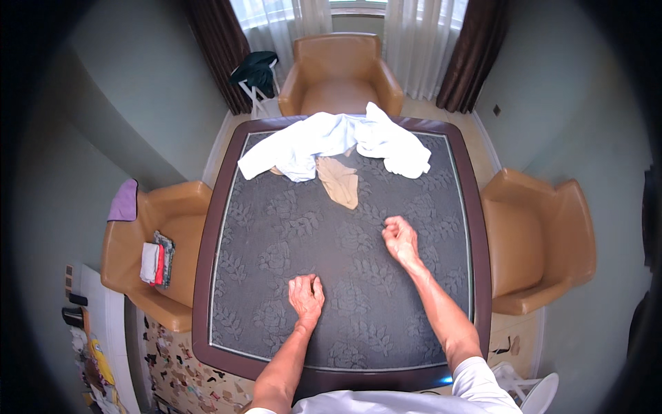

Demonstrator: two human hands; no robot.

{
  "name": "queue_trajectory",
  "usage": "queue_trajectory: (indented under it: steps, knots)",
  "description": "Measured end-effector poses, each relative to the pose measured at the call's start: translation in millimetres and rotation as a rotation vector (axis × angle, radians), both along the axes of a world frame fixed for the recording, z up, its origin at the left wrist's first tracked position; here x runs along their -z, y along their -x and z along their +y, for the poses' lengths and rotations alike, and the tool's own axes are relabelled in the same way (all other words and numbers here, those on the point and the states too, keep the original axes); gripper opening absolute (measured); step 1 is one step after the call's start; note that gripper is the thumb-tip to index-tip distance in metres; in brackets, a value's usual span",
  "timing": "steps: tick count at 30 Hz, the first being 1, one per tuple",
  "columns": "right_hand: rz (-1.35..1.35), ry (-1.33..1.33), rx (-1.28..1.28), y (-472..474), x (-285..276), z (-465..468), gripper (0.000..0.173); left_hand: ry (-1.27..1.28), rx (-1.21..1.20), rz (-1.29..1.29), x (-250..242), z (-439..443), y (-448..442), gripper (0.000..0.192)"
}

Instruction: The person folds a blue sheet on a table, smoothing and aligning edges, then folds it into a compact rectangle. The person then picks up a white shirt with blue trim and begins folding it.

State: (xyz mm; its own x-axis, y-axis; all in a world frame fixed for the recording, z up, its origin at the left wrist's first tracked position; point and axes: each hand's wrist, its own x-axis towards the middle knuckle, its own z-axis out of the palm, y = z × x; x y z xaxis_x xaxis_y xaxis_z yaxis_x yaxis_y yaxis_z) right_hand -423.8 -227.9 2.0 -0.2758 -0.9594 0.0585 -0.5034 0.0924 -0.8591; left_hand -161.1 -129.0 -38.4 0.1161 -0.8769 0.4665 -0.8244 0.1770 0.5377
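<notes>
My left hand (306, 299), fingers curled under, is over the near middle of the table's dark, leaf-patterned top (289, 238). Farther out and to the right, my right hand (401, 240) is loosely closed. Nothing shows in either hand. Beyond them a crumpled white cloth garment (331, 132) spreads across the far part of the table. A beige piece of cloth (339, 183) comes out from under its near edge, its tip closest to my right hand. Both hands are apart from the cloths. Folds hide the garment's exact shape.
Tan armchairs stand at the far side (339, 62), left (178, 233) and right (517, 253) of the table. Folded cloths (156, 260) lie on the left seat, and a purple cloth (123, 202) hangs over its back. A white stool (540, 393) stands at lower right.
</notes>
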Motion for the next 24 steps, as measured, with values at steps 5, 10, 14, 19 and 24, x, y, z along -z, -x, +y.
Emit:
queue_trajectory:
  steps: [5,10,14,19,24]
  knots:
    - [0.629,0.206,0.027,41.5,-20.3,-100.7,0.048,-0.118,-0.05,0.038,-7.6,-1.9,13.1,0.014]
    - [0.952,0.176,-0.038,55.3,-40.3,-195.9,0.093,-0.117,-0.038,0.033,-12.8,0.6,10.0,0.018]
    - [0.853,-0.091,-0.197,53.2,-22.9,-229.6,0.082,-0.111,-0.036,0.03,-14.3,2.2,7.3,0.018]
    - [0.588,0.073,-0.229,38.1,9.8,-217.1,0.033,-0.116,-0.033,0.037,-14.9,-0.5,9.3,0.018]
    - [0.204,-0.149,-0.56,12.1,-4.8,-112.0,0.03,-0.128,-0.054,0.027,-14.3,-2.1,10.1,0.019]
